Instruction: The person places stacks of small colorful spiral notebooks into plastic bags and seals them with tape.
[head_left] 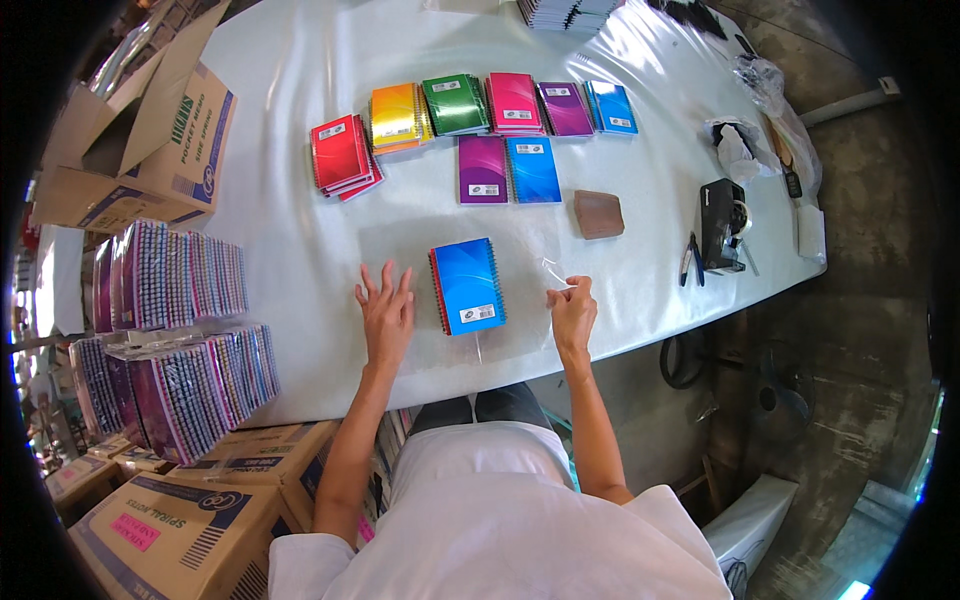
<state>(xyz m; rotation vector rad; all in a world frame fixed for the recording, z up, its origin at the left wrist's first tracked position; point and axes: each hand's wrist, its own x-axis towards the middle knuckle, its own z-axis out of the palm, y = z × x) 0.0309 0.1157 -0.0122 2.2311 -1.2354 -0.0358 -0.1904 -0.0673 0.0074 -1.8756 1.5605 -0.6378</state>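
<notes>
A stack of spiral notebooks with a blue cover (467, 280) lies in front of me, a red edge showing along its left side. Under and around it spreads a clear plastic sheet (525, 255), hard to make out against the pale table. My left hand (386, 310) rests left of the stack, fingers spread, holding nothing. To the right, my right hand (573, 318) has thumb and fingers pinched on the sheet's edge. Farther off stand stacks of red notebooks (342, 152), yellow notebooks (398, 113), green notebooks (455, 104) and pink notebooks (515, 103).
Purple notebooks (484, 168) and blue notebooks (533, 170) lie nearer. A brown block (599, 214), a black tape dispenser (722, 225) and a cutting tool (691, 260) are at the right. At left stand an open carton (165, 150) and wrapped notebook bundles (190, 385); closed cartons (180, 535) sit below.
</notes>
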